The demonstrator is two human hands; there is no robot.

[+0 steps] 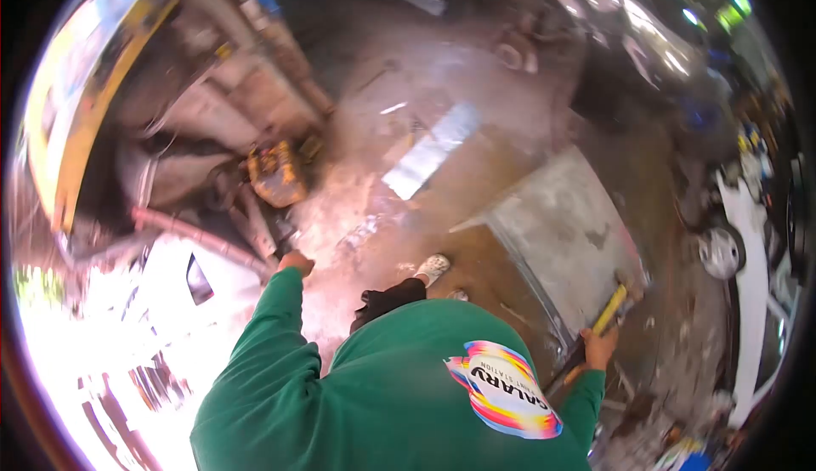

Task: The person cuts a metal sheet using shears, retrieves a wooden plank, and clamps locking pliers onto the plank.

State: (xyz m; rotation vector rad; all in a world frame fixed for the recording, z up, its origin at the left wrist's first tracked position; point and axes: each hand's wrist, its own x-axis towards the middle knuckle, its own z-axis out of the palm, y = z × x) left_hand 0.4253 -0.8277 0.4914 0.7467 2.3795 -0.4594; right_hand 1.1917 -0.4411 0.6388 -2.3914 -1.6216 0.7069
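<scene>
My left hand (295,263) is closed, out to the left near the end of a rusty metal bar (257,226). A small dark piece shows by its fingers, but I cannot make out what it is. On the right, my right hand (601,348) is wrapped around a tool with a yellow bar (609,309); its exact kind is unclear. An orange end pokes out below that hand. The tool overlaps the near right corner of a large grey metal panel (565,233), which lies tilted on the floor.
A pale flat strip (432,150) lies on the dusty floor ahead. To the left stand a rusty metal frame (229,88) and a yellow-orange block-like part (276,173). Along the right are a wheel (721,252) and a long white panel (750,292). My shoe (434,268) is below.
</scene>
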